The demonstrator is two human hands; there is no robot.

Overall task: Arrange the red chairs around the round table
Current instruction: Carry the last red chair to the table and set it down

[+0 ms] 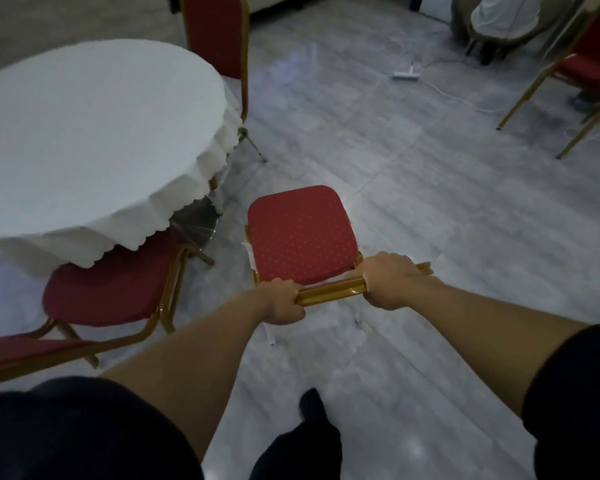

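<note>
A red chair (300, 233) with a dotted seat and gold frame stands on the floor just right of the round table (84, 133), which wears a white scalloped cloth. My left hand (283, 301) and my right hand (390, 280) both grip the gold top rail of its backrest, seen from above. A second red chair (108, 292) sits at the table's near side, its seat partly under the cloth. A third red chair (215, 32) stands upright at the table's far right side.
Another red chair (589, 60) stands at the far right. A white power strip (406, 75) with trailing cables lies on the grey marble floor beyond. A seated person's legs (499, 19) show at the top right. My dark shoe (312, 403) is below the held chair.
</note>
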